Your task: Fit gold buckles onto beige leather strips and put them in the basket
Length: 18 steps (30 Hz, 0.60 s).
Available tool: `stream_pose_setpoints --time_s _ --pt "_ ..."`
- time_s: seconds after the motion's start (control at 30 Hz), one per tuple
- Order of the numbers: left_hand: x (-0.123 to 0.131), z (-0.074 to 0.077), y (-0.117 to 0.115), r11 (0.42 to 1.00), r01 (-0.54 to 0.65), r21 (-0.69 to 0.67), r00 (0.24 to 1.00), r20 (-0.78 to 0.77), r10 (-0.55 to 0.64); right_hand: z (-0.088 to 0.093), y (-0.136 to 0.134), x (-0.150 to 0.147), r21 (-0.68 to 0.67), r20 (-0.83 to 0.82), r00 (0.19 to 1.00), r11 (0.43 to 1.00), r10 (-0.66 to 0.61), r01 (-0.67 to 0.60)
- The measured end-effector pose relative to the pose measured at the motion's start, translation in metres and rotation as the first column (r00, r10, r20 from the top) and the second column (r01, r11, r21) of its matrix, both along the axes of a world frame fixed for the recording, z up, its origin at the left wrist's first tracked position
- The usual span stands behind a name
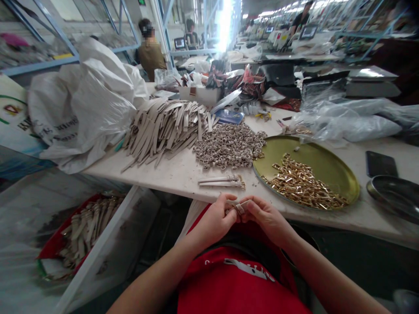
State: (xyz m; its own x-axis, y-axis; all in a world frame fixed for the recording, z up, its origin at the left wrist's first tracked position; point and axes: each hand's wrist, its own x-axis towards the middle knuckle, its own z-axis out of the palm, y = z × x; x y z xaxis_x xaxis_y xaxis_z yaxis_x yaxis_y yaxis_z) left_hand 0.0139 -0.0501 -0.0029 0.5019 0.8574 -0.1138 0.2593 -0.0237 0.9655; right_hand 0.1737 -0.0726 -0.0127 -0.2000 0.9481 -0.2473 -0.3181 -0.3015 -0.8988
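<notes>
Just in front of the table edge, my left hand and my right hand meet, both closed on one light grey strap. A small loop or buckle seems to sit on it between my fingers, partly hidden. Right behind them on the table lie a few straps with gold buckles, side by side. Farther back are a heap of small grey strap loops and a large pile of flat grey straps. To the right, gold buckles lie heaped on a round, gold-coloured tray.
A dark phone and a dark round dish are at the right. White sacks stand at the left. Below, a white bin contains finished-looking straps. Plastic bags and scraps line the back. A person sits beyond.
</notes>
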Motion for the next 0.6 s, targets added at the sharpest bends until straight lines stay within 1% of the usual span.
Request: stream_pose_setpoints --time_s 0.07,0.13,0.23,0.33,0.4,0.43,0.5,0.53,0.6 --pt "-0.001 -0.002 0.003 1.0 -0.025 -0.015 0.999 -0.04 0.024 -0.003 0.001 0.002 -0.042 -0.066 0.998 0.999 -0.023 0.02" --pt "-0.003 -0.003 0.006 0.999 -0.029 -0.034 0.998 -0.064 0.027 -0.008 0.002 0.003 -0.099 -0.083 0.996 0.995 -0.028 0.02" --pt "-0.003 -0.002 0.01 0.999 -0.023 -0.042 0.992 -0.125 0.017 -0.017 0.005 0.003 -0.172 -0.089 0.995 0.983 0.053 -0.068" --pt "-0.002 -0.001 0.015 0.999 -0.04 -0.002 0.964 -0.264 0.038 -0.027 0.007 0.004 -0.212 -0.105 0.983 0.962 0.152 -0.171" --pt "-0.001 -0.001 0.018 0.999 -0.041 0.022 0.941 -0.336 0.046 -0.031 0.01 0.006 -0.237 -0.127 0.976 0.95 0.178 -0.204" --pt "-0.001 -0.002 0.02 0.999 -0.037 0.021 0.937 -0.347 0.042 -0.032 0.011 0.007 -0.244 -0.143 0.973 0.946 0.182 -0.213" --pt "0.0 -0.003 0.023 0.999 -0.032 -0.019 0.952 -0.306 0.025 -0.03 0.013 0.007 -0.241 -0.166 0.97 0.946 0.179 -0.216" --pt "0.0 -0.004 0.025 0.997 -0.035 -0.068 0.966 -0.258 0.016 -0.029 0.015 0.008 -0.232 -0.166 0.973 0.952 0.162 -0.199" --pt "-0.001 -0.004 0.028 0.972 -0.032 -0.233 0.992 -0.127 0.003 -0.025 0.019 0.008 -0.219 -0.142 0.984 0.966 0.109 -0.138"
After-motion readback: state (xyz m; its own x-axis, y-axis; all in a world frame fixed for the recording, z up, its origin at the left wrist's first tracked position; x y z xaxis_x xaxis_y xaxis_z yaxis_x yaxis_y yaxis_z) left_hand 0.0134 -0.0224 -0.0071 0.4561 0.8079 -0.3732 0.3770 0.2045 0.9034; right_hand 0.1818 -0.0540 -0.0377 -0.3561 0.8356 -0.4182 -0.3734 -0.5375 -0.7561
